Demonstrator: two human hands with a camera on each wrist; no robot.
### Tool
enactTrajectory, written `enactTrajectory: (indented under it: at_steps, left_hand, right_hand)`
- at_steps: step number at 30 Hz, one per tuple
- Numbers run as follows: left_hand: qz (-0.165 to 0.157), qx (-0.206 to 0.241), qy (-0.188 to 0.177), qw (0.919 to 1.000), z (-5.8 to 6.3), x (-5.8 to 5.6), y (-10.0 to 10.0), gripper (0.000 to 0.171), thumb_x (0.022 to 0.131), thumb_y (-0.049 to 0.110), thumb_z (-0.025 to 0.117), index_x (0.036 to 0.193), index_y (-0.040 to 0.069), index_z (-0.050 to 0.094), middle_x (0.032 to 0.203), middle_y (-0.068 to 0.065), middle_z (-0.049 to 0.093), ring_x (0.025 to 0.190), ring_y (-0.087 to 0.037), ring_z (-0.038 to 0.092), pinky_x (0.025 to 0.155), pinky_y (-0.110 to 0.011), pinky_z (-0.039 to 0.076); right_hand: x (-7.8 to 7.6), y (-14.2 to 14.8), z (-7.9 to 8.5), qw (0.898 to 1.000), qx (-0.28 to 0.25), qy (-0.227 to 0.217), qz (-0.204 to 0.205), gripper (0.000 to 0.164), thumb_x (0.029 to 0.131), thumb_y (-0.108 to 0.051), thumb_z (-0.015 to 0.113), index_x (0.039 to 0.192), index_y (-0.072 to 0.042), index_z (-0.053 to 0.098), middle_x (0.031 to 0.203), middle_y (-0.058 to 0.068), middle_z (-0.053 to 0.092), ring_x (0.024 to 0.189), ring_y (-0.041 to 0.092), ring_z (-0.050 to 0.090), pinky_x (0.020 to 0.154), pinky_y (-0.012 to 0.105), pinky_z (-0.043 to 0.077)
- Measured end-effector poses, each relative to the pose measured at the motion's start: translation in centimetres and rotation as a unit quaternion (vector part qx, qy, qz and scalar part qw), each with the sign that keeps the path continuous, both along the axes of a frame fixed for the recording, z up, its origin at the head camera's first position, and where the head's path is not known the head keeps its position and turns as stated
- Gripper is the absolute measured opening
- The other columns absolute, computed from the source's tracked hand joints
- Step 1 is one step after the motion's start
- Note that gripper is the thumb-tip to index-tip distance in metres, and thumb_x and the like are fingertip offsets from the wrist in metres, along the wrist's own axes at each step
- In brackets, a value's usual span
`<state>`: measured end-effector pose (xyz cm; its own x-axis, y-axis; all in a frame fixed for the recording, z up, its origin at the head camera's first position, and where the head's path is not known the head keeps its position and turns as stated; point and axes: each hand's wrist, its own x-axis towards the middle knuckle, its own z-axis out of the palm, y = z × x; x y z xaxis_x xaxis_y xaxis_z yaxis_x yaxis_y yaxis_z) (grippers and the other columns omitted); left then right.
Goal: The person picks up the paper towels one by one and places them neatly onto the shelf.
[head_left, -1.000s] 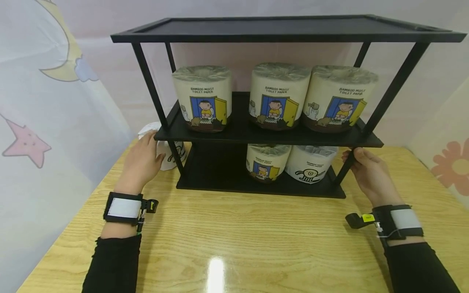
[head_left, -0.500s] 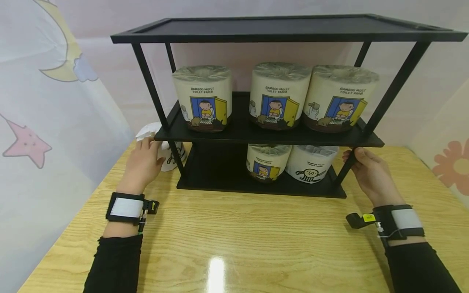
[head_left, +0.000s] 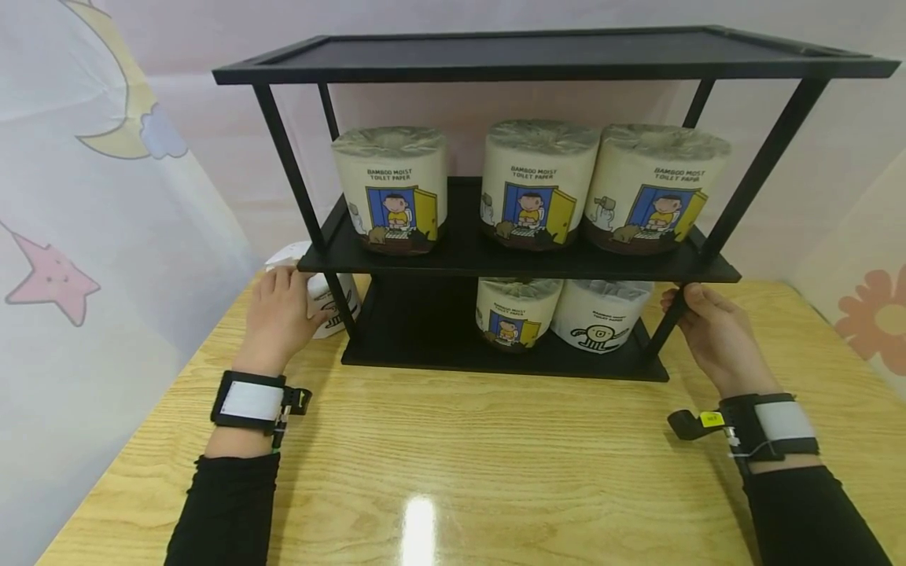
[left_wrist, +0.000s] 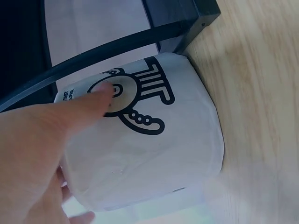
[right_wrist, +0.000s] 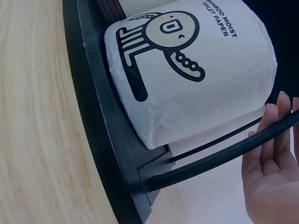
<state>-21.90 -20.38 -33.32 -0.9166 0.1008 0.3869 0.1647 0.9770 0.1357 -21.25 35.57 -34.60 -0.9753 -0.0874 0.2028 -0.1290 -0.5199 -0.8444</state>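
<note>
A black tiered rack point(head_left: 439, 269) stands on the table, with toilet paper rolls on its two lower levels. Outside its left posts sits a white toilet paper roll point(left_wrist: 140, 154) with a black cartoon figure, partly hidden by the post and hand. My left hand point(head_left: 278, 318) grips this roll, its thumb across the printed figure and its fingers round the far side. On the opposite side my right hand point(head_left: 718, 334) holds the rack's front right post, just below the middle shelf. In the right wrist view its fingers point(right_wrist: 280, 126) reach behind the post.
Three cream rolls with a colourful print stand on the middle shelf, among them a left one point(head_left: 391, 192). On the bottom shelf, a cream roll point(head_left: 517, 314) and a white roll point(head_left: 600, 316) stand toward the right. The wooden table point(head_left: 495, 464) extends in front.
My left hand has shifted slightly right and nearer to me, and the white roll under it has come slightly nearer too. My right hand and the rack have stayed nearly still.
</note>
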Motion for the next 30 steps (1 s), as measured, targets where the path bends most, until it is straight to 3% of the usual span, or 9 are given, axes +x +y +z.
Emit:
enactTrajectory:
  at_steps: [7,13,22,30]
  left_hand:
    - [-0.023,-0.002,0.017,0.9996,0.20,-0.07,0.36,0.065,0.084,0.019,0.081,0.136,-0.003,0.050,0.131,-0.030,0.051,0.126,-0.048,0.040,0.108,-0.058,0.031]
    - [-0.013,-0.015,0.018,0.9996,0.31,0.00,0.62,0.067,0.084,0.024,0.082,0.137,0.001,0.049,0.129,-0.029,0.052,0.124,-0.048,0.040,0.108,-0.060,0.029]
    - [0.013,0.008,-0.004,0.9999,0.46,-0.13,0.35,0.058,0.087,0.024,0.078,0.134,-0.001,0.055,0.127,-0.028,0.055,0.128,-0.049,0.038,0.107,-0.061,0.031]
    - [0.014,0.023,-0.004,0.9996,0.59,-0.10,0.15,0.053,0.086,0.021,0.077,0.130,-0.004,0.059,0.126,-0.027,0.056,0.128,-0.049,0.039,0.107,-0.061,0.030]
  right_hand:
    - [-0.02,-0.08,-0.06,1.000,0.001,0.007,-0.001,0.023,0.102,-0.008,0.051,0.108,0.005,0.069,0.100,0.010,0.066,0.098,0.019,0.059,0.091,0.022,0.045]
    - [0.00,-0.12,-0.05,1.000,-0.001,0.005,-0.004,0.022,0.102,-0.008,0.051,0.107,0.004,0.069,0.100,0.010,0.066,0.097,0.018,0.060,0.091,0.022,0.045]
    - [0.06,-0.12,-0.05,1.000,0.009,0.003,-0.008,0.022,0.102,-0.009,0.051,0.108,0.004,0.068,0.100,0.009,0.066,0.098,0.018,0.059,0.091,0.021,0.045]
    - [0.07,-0.20,-0.02,1.000,0.009,0.007,-0.009,0.023,0.102,-0.009,0.051,0.108,0.004,0.068,0.100,0.010,0.066,0.097,0.018,0.060,0.091,0.021,0.046]
